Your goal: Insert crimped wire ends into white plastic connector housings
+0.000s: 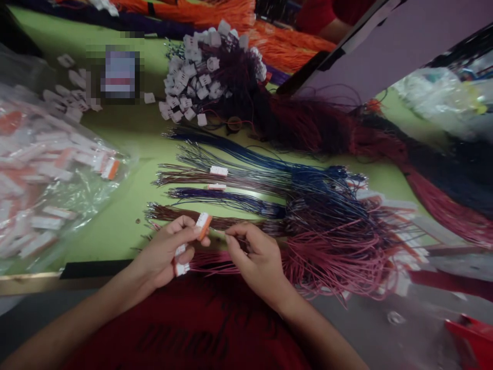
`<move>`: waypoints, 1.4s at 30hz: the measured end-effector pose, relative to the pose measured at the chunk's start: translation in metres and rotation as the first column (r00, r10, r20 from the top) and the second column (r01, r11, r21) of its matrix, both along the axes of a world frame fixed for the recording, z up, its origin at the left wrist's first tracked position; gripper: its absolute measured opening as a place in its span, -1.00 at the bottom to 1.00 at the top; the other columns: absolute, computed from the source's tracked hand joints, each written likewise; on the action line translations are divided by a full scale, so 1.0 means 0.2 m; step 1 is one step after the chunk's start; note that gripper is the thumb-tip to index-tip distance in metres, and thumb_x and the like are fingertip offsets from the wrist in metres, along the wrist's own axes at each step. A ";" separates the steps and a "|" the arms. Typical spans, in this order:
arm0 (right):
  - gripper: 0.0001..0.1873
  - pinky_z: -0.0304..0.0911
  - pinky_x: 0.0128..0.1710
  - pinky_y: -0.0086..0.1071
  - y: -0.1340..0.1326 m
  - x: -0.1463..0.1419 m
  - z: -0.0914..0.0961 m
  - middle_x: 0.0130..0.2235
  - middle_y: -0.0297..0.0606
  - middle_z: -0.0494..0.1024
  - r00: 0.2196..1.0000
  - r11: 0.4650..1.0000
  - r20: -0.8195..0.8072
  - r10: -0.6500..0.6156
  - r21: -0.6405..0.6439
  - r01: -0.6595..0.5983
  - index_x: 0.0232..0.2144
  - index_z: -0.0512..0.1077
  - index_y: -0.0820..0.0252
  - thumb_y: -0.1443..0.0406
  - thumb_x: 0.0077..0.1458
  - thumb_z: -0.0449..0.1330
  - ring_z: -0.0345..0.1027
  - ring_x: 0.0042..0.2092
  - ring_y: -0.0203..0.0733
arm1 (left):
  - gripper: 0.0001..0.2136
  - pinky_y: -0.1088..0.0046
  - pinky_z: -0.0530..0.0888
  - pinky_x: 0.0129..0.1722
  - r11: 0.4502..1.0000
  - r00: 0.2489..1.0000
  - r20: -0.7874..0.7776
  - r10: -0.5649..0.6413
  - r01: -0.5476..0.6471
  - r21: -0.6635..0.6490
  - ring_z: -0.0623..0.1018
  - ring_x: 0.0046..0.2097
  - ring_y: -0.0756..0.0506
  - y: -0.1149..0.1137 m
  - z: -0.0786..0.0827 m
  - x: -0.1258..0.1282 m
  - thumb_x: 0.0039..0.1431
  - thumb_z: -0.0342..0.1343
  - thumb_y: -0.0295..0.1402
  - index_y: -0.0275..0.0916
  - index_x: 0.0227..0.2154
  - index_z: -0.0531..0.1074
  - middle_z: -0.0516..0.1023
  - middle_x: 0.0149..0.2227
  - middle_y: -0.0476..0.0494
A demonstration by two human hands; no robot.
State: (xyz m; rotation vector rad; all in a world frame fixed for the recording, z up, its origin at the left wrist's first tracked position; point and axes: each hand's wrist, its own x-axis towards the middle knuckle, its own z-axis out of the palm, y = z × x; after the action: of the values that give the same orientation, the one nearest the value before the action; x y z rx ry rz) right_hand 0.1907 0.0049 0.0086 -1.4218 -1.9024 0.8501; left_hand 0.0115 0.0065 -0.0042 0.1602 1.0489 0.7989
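Hovering just over the near edge of the green worktop (pixel 123 231), the person's two hands almost meet. The left hand (pixel 164 254) has its fingers clenched on a white-and-orange connector housing (pixel 203 224), pinched between thumb and forefinger and tilted toward the other hand. A second white connector (pixel 181 268) with pink leads is tucked under the same palm. The right hand (pixel 257 259) has thumb and forefinger pressed together on what looks like a single wire (pixel 220 234), its tip just short of the housing; blur hides the exact grip.

Room is tight to the right, where the pink wire bundle (pixel 335 257) fans out against the right hand and spills past the near edge. Just beyond the fingers lie the brown wire bundle (pixel 173 212), then the purple wire bundle (pixel 215 195) and the blue wire bundle (pixel 231 150), all running toward the right side. Bare green shows to the left of the hands, up to the clear bag of connectors (pixel 50 180) at the left edge. A heap of white connectors (pixel 200 77) sits toward the far edge, with orange wires (pixel 215 13) behind it.
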 end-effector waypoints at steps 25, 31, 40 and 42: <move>-0.83 0.22 -0.45 -0.50 -0.02 -0.06 -0.03 -0.51 -0.31 0.53 0.984 0.857 -0.140 -0.107 -0.515 0.020 -0.56 0.40 0.24 0.33 0.03 0.11 0.38 -0.46 -0.32 | -0.63 0.76 0.17 -0.83 0.981 0.995 -0.100 -0.020 0.038 0.188 0.26 -0.74 0.19 -0.02 -0.05 0.02 -0.07 0.32 -0.34 -0.24 -0.19 0.35 0.47 -0.52 0.06; -0.81 0.21 -0.47 -0.51 -0.04 -0.08 -0.02 -0.50 -0.30 0.53 0.977 0.864 -0.195 -0.090 -0.502 -0.020 -0.55 0.40 0.24 0.31 0.07 0.11 0.33 -0.48 -0.35 | -0.68 0.72 0.18 -0.85 0.964 0.978 -0.209 0.015 0.041 0.263 0.27 -0.78 0.20 -0.08 -0.05 0.02 -0.02 0.29 -0.32 -0.21 -0.21 0.33 0.49 -0.43 0.05; -0.78 0.21 -0.45 -0.51 -0.05 -0.09 -0.03 -0.52 -0.35 0.49 0.973 0.860 -0.233 0.000 -0.497 -0.119 -0.54 0.39 0.24 0.35 0.12 0.07 0.30 -0.48 -0.37 | -0.68 0.72 0.18 -0.85 0.970 0.971 -0.239 -0.020 0.077 0.232 0.28 -0.78 0.18 -0.10 -0.06 0.02 0.00 0.27 -0.29 -0.21 -0.21 0.32 0.47 -0.49 0.07; -0.78 0.23 -0.39 -0.48 -0.01 -0.04 -0.05 -0.46 -0.32 0.52 0.982 0.894 -0.172 0.077 -0.424 -0.144 -0.47 0.42 0.23 0.33 0.18 0.05 0.33 -0.43 -0.33 | -0.67 0.71 0.18 -0.84 0.975 0.972 -0.235 -0.018 0.069 0.213 0.29 -0.77 0.16 -0.09 -0.06 0.01 0.00 0.27 -0.30 -0.21 -0.19 0.30 0.48 -0.52 0.07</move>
State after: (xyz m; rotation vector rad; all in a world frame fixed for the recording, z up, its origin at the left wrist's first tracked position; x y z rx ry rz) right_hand 0.1817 0.0026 -0.0019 -1.4541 -1.7580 1.4711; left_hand 0.0132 -0.0111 -0.0167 0.4737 1.1703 0.8701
